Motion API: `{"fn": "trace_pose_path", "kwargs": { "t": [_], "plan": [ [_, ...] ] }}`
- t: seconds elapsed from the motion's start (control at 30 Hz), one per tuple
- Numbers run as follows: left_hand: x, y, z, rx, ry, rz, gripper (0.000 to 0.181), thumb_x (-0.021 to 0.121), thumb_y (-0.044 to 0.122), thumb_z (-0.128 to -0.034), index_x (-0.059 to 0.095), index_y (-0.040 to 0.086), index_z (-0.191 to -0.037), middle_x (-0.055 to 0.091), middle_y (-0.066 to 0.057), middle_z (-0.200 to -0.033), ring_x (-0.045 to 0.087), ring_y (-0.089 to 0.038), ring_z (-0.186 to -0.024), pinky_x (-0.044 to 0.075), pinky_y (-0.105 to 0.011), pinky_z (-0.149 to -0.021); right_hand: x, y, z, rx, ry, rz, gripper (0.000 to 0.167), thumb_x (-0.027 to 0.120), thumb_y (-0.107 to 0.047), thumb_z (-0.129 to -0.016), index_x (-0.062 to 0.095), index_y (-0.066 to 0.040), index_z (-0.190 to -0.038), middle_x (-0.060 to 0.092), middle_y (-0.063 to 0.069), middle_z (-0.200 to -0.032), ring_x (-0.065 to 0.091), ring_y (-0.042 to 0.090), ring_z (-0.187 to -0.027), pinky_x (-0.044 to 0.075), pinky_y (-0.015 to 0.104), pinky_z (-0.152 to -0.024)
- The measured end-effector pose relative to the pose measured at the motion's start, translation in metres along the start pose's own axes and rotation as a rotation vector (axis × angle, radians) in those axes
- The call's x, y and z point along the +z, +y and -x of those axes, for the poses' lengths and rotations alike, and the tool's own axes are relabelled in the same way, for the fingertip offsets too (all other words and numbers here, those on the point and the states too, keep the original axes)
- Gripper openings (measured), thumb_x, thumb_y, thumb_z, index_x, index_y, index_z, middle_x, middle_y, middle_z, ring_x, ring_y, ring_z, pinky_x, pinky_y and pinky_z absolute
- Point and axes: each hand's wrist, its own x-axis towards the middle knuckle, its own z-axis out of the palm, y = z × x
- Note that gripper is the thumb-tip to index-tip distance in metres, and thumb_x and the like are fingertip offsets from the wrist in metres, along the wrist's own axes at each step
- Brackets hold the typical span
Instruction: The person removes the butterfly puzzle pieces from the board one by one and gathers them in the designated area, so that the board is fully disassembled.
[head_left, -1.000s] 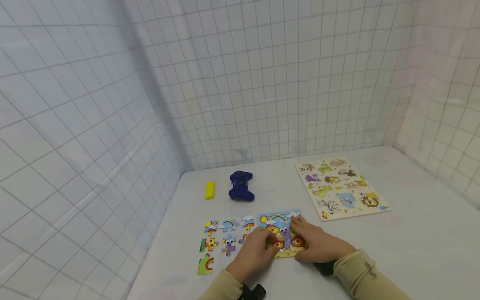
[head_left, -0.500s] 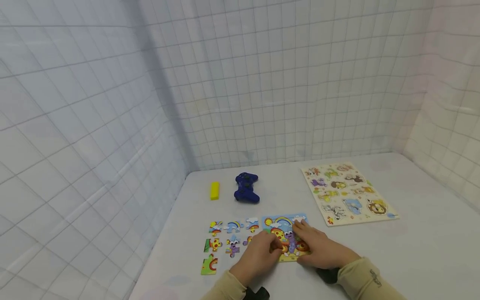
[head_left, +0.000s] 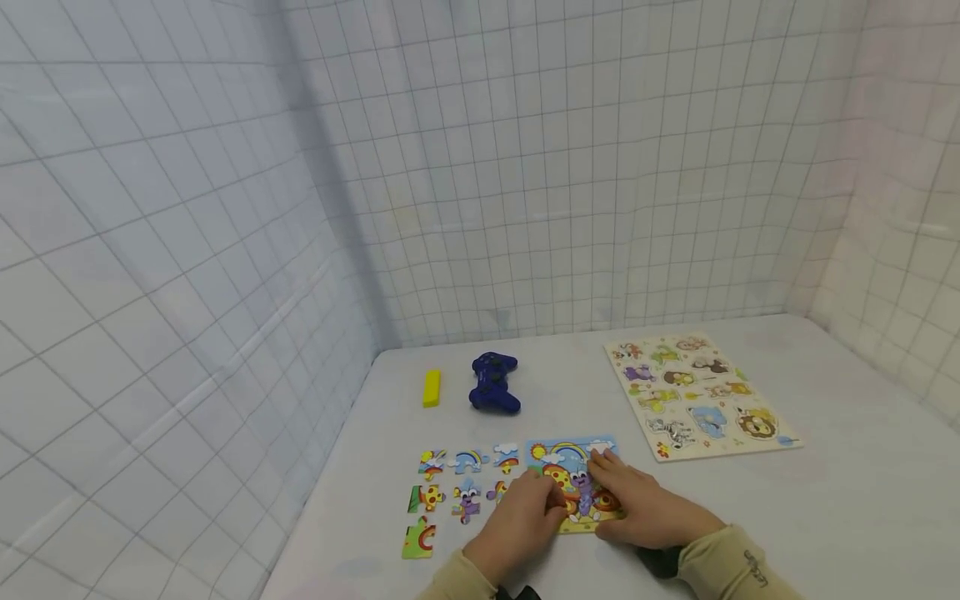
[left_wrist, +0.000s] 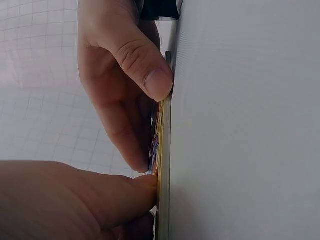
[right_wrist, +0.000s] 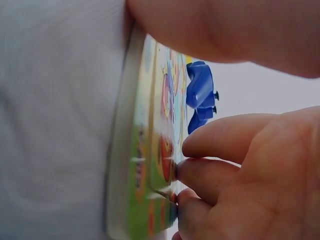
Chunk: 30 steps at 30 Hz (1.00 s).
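A puzzle board (head_left: 570, 457) with a rainbow, mushroom and purple bug lies flat near the front of the table. Over its lower left part bends my left hand (head_left: 517, 525), thumb and index tips touching the board; whether a piece is between them is hidden. My right hand (head_left: 656, 510) rests on the board's right side, fingers fairly straight on the picture and thumb (right_wrist: 220, 22) at the near edge. In the left wrist view, both thumbs meet the board's edge (left_wrist: 164, 200). Loose puzzle pieces (head_left: 468, 462) lie in rows left of the board, some partly behind my left hand.
Behind the loose pieces are a yellow block (head_left: 432, 388) and a dark blue game controller (head_left: 493, 383). A wooden animal puzzle (head_left: 697, 396) lies at the back right. White gridded cloth walls (head_left: 555, 208) enclose the table at the back and sides.
The head view has shifted slightly, moving the table's things down and right in the picture. Both hands stay at the board, with only small movements of the left fingers.
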Motion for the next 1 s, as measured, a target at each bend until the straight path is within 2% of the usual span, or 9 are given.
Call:
{"fn": "trace_pose_path", "kwargs": {
  "t": [0.4, 0.57, 0.73, 1.0],
  "plan": [
    [0.0004, -0.0018, 0.0019, 0.027, 0.017, -0.018, 0.006, 0.069, 0.017, -0.0992, 0.065, 0.015, -0.095, 0.055, 0.008, -0.091, 0.047, -0.001, -0.081, 0.044, -0.022, -0.071, -0.0004, -0.0009, 0.0005, -0.02, 0.0, 0.004, 0.089, 0.074, -0.039, -0.093, 0.031, 0.002, -0.159, 0.02, 0.022, -0.169, 0.01, 0.046, -0.156, 0.014, 0.072, -0.117],
    [-0.0021, -0.0009, 0.0004, -0.003, 0.015, 0.057, 0.005, 0.068, 0.019, -0.1005, 0.065, 0.015, -0.098, 0.06, 0.009, -0.092, 0.051, 0.001, -0.082, 0.046, -0.023, -0.073, -0.0003, 0.0, 0.0, -0.015, 0.003, 0.008, 0.089, 0.073, -0.039, -0.094, 0.03, 0.002, -0.159, 0.019, 0.022, -0.169, 0.01, 0.046, -0.156, 0.014, 0.073, -0.117],
    [-0.0035, 0.001, -0.0012, -0.064, -0.001, 0.135, 0.006, 0.069, 0.02, -0.0998, 0.066, 0.015, -0.099, 0.063, 0.011, -0.089, 0.052, 0.001, -0.078, 0.046, -0.024, -0.07, -0.0003, -0.0005, 0.0, -0.01, 0.001, 0.014, 0.088, 0.073, -0.04, -0.094, 0.03, 0.002, -0.159, 0.019, 0.022, -0.169, 0.01, 0.045, -0.157, 0.014, 0.073, -0.117],
    [-0.003, -0.0013, 0.0, -0.097, -0.011, 0.209, 0.005, 0.069, 0.021, -0.0996, 0.067, 0.017, -0.1, 0.064, 0.013, -0.089, 0.054, 0.0, -0.076, 0.047, -0.023, -0.069, -0.0007, -0.0016, 0.0019, -0.012, -0.008, -0.004, 0.089, 0.074, -0.039, -0.094, 0.03, 0.002, -0.159, 0.018, 0.022, -0.169, 0.01, 0.046, -0.157, 0.014, 0.073, -0.117]
  ]
}}
